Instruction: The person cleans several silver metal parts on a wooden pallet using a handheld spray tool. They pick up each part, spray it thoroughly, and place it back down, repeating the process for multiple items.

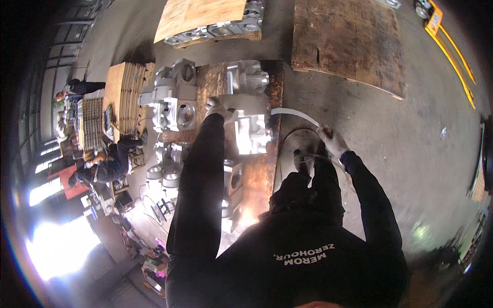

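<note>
Gloved left hand (216,109) rested on a grey metal casting (250,123) at the frame's centre, on a rusty surface (257,174); whether its fingers gripped could not be told. Right hand (331,141), right of centre, had fingers clamped on a white hose (294,114) curving to the casting

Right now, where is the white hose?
In the head view, the white hose curves from the right hand across to the grey metal casting on the rusty table, which the left hand touches.
</note>
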`<state>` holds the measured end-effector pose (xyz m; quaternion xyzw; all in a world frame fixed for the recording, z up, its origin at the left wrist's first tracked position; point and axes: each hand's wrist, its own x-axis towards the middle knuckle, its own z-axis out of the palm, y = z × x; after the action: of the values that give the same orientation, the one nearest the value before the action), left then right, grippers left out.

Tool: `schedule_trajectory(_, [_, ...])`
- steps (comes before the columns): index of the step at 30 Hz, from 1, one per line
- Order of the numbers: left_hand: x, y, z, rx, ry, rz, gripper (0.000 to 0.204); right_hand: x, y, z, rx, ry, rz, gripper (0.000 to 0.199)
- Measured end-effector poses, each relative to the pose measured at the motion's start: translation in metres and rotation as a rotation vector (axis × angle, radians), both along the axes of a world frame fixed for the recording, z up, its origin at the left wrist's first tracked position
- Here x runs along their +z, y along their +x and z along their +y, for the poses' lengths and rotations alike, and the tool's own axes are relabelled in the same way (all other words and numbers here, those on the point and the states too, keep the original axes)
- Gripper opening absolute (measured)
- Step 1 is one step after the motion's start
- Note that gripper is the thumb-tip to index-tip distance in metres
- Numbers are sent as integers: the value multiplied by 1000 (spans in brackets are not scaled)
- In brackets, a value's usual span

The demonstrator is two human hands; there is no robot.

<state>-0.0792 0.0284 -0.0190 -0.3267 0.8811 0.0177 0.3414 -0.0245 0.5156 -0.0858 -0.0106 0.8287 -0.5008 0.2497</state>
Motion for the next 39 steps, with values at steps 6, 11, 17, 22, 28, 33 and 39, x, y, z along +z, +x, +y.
schedule_trajectory(6, [-3,29,-31,-101,-58,-30,129,38,-25,-42,79,43,-258,43])
schedule_trajectory(11, [49,-4,25,0,74,65,128,-60,-16,-17,30,167,48,40])
schedule_trajectory(17, [31,16,9,-8,-10,130,130,-29,-21,-23,-42,77,-454,41])
schedule_trajectory(22, [9,42,-55,44,18,88,130,-31,-26,-58,-88,-343,-716,45])
schedule_trajectory(28, [41,15,18,-16,-6,78,132,-5,-50,-64,-234,-329,-754,49])
schedule_trajectory(33, [47,16,20,13,28,82,130,-9,-65,-64,-205,-267,-767,52])
schedule_trajectory(39, [3,-3,-7,-396,157,212,68,-95,-75,-29,-14,-563,-1002,46])
